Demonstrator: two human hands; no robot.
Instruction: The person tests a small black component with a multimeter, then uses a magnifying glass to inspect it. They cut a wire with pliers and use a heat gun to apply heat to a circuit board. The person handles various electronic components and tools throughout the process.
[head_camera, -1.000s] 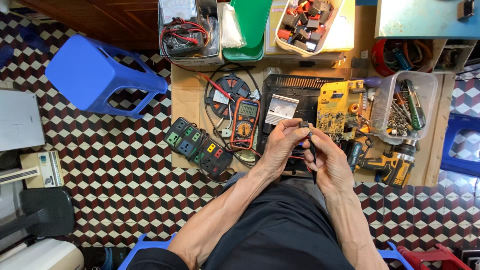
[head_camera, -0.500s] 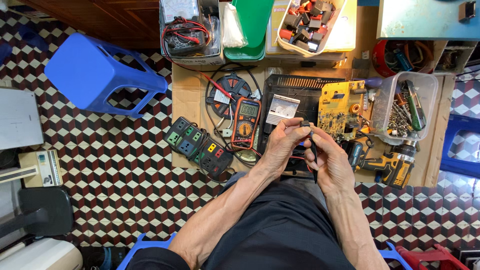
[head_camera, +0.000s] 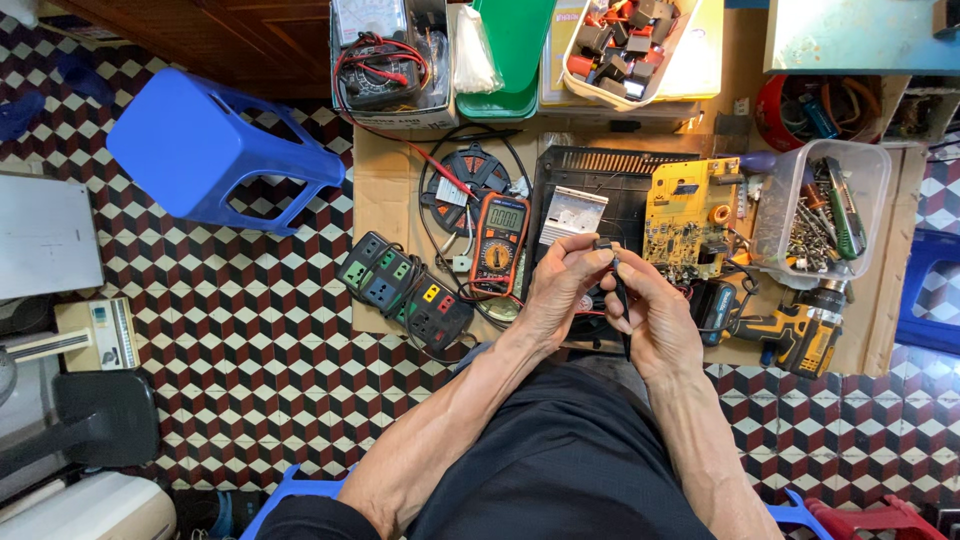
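Holding a thin black probe (head_camera: 622, 300), the right hand (head_camera: 650, 315) keeps it nearly upright, with the tip pointing up to 12 o'clock. The left hand (head_camera: 560, 290) is just beside it at 9 o'clock, and its fingertips pinch some small part at the probe tip; this part is too small to tell. Both hands are together above a black device casing (head_camera: 600, 170) on a sheet of cardboard (head_camera: 385, 200).

At 9 o'clock from the hands lies an orange multimeter (head_camera: 499, 243), and further at 8 o'clock a dark power strip (head_camera: 405, 300) with coloured sockets. At 2 o'clock sits a yellow circuit board (head_camera: 690, 215), then a clear plastic box (head_camera: 820, 205) of screws and tools. At 3 o'clock lies a yellow cordless drill (head_camera: 790, 330). A blue plastic stool (head_camera: 215, 155) stands well apart at 10 o'clock on the patterned floor.
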